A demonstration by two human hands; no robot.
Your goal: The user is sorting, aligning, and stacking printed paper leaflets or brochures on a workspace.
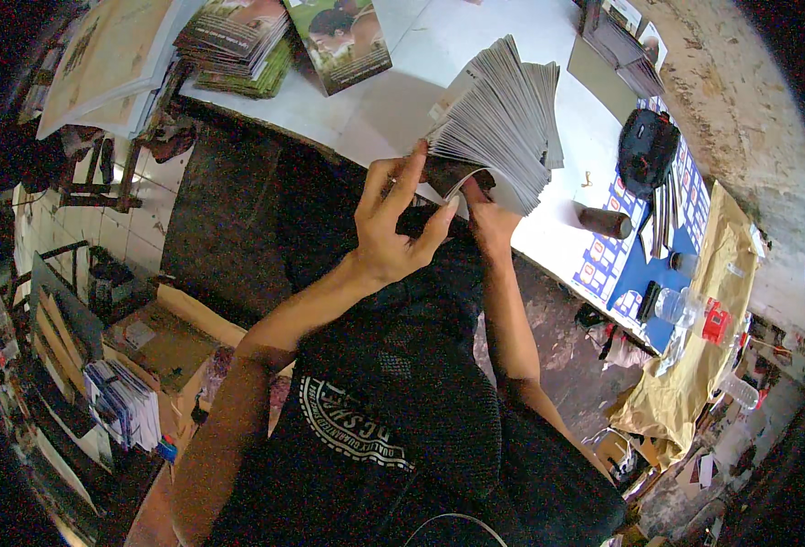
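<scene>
At the white surface's [366, 128] near edge, a fanned stack of sheets [498, 118] is gripped by the right hand [492, 223]; whether any sheet is pinched by the left hand [392, 228] cannot be told.

Hands [386, 230] [494, 223] close together, left fingers [410, 178] parted

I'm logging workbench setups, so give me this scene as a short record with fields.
Item in hand: fanned paper stack
Right hand: gripping the stack's lower end
Left hand: thumb and index finger spread, at the stack's lower left edge
Surface: white table
Upper left: stack of picture-covered booklets
Right side: black pouch, dark cylinder, clear plastic bottle with red label
</scene>
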